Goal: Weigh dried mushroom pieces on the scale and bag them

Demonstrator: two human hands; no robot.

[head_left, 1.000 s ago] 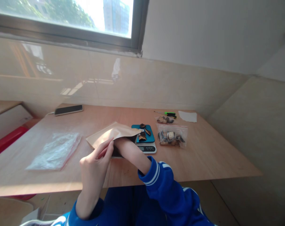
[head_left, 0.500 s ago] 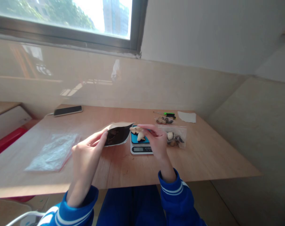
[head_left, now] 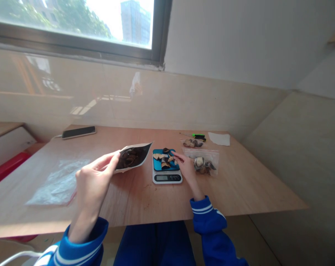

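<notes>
My left hand point(head_left: 97, 181) grips an open foil-lined pouch point(head_left: 133, 157) by its left edge, its mouth tilted toward me; brown dried mushrooms show inside. My right hand point(head_left: 185, 166) is over the right side of a small kitchen scale point(head_left: 167, 178) with a blue top. Its thumb and fingers close around a small pale dried mushroom piece point(head_left: 171, 159) at the fingertips. Several other pieces rest on the scale, among them a pale mushroom piece point(head_left: 158, 156) and a dark one point(head_left: 166, 150). The display digits are too small to read.
Right of the scale lies a clear zip bag of mushrooms point(head_left: 204, 165), with a smaller bag point(head_left: 193, 143) behind it. A green-and-black screwdriver point(head_left: 198, 136), white paper point(head_left: 219, 139), a phone point(head_left: 79, 132) and flat plastic bags point(head_left: 57, 183) are on the table point(head_left: 225, 195).
My right hand has moved right and released a pale mushroom piece onto the scale. My left hand has shifted the pouch left, away from the scale, showing more of its inside.
</notes>
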